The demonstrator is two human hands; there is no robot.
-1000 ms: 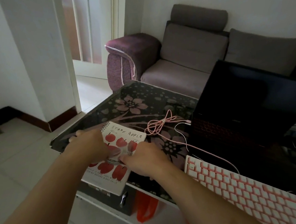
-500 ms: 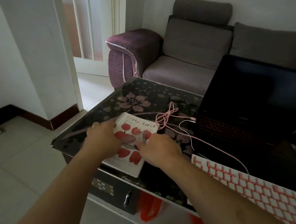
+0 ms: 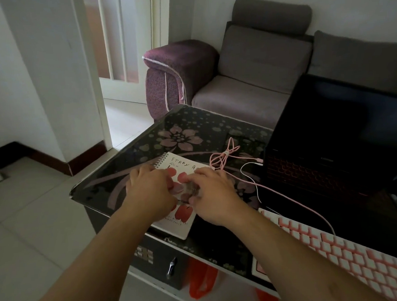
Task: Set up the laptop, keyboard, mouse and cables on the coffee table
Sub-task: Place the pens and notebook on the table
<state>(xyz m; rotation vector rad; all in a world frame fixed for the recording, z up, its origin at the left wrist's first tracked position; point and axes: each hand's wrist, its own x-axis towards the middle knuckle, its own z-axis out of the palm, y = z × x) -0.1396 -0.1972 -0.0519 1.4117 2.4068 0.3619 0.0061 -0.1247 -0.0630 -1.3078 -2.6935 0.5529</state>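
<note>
A spiral notebook [image 3: 183, 217] with red apples on its cover lies near the front left of the glass coffee table [image 3: 115, 178]. My left hand [image 3: 149, 190] and my right hand [image 3: 213, 193] both lie on it. Their curled fingertips meet around a small greyish thing [image 3: 191, 188] too blurred to name. The open black laptop [image 3: 331, 142] stands to the right with a dark screen. A pink-and-white keyboard [image 3: 352, 257] lies at the front right. A bundled pink cable [image 3: 223, 157] sits between notebook and laptop, next to a white cable [image 3: 250, 177]. No mouse is in view.
A grey and purple sofa [image 3: 258, 77] stands behind the table. Under the table are a dark safe [image 3: 157, 260] and an orange bag [image 3: 200, 280]. A doorway [image 3: 121, 50] opens at the back left over tiled floor [image 3: 34, 218].
The notebook has moved away from me, from hanging over the front edge to lying mostly on the glass. Both hands stayed on it and drew closer together.
</note>
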